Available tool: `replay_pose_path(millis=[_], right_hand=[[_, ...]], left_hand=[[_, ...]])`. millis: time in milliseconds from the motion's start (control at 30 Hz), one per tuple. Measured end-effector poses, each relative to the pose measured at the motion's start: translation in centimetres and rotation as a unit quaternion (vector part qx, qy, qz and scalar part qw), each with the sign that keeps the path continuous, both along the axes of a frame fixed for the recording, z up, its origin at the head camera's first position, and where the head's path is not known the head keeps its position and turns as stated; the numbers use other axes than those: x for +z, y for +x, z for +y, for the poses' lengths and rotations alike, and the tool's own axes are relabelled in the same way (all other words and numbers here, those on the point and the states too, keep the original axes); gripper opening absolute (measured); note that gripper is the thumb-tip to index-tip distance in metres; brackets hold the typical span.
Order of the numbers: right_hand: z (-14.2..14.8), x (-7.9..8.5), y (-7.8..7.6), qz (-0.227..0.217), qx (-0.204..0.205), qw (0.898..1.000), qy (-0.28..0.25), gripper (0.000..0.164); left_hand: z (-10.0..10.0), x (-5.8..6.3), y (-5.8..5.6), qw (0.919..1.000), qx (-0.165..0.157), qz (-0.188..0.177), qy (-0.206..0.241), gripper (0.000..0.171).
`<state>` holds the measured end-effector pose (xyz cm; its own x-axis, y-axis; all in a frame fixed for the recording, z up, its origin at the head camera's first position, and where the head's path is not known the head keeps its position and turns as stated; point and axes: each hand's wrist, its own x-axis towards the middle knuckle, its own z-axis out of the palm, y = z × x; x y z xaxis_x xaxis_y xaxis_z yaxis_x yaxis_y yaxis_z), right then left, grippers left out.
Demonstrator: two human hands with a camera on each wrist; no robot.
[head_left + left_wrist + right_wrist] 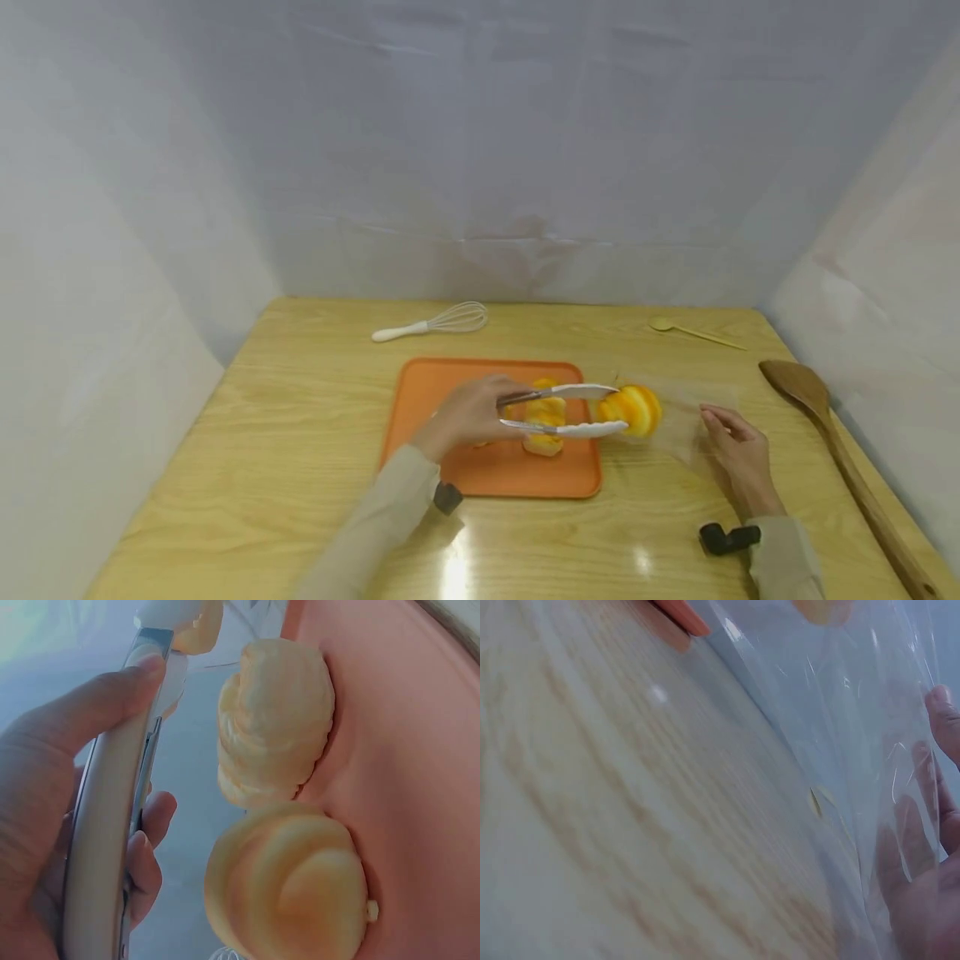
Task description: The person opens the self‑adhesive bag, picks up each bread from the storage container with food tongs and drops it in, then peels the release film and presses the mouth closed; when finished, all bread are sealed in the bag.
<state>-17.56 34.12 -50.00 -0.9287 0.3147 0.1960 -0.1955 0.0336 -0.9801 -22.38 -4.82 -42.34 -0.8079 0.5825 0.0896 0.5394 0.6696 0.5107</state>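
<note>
My left hand (472,410) grips a pair of tongs (112,817) with metal arms and white scalloped tips. Between those tips is a yellow-orange striped bread roll (636,410), beyond the right edge of an orange tray (420,383). A clear plastic bag (840,682) spreads from the roll towards my right hand (742,458), whose thumb and fingers pinch its side. Below the tongs, more bread lies on the tray: a ridged roll (277,720) and a rounded, swirled roll (292,885).
A white-handled whisk (427,323) lies behind the tray. At the back right is a small yellow spoon (693,332). A long wooden spatula (832,433) runs along the table's right edge. Pale sheets (510,150) enclose the back and sides.
</note>
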Motion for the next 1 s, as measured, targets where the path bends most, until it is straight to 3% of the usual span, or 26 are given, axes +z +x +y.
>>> replay_pose_path(millis=[200,467,667,1000], right_hand=[[0.0,0.4,0.0,0.015,0.032,0.999,0.002,0.018],[-0.5,0.3,-0.6,0.102,0.078,0.991,0.041,0.03],[-0.6,0.6,-0.6,0.102,0.08,0.991,0.043,0.031],[-1.4,1.1,-0.8,0.121,0.085,0.988,0.049,0.029]], left_hand=[[0.8,-0.1,-0.3,0.9998,-0.018,0.005,-0.004,0.058],[2.2,0.0,-0.7,0.9994,-0.02,-0.005,-0.029,0.061],[3.1,0.0,-0.8,0.9981,-0.039,-0.002,-0.049,0.063],[5.2,0.3,-1.1,0.9969,-0.034,0.014,-0.069,0.059]])
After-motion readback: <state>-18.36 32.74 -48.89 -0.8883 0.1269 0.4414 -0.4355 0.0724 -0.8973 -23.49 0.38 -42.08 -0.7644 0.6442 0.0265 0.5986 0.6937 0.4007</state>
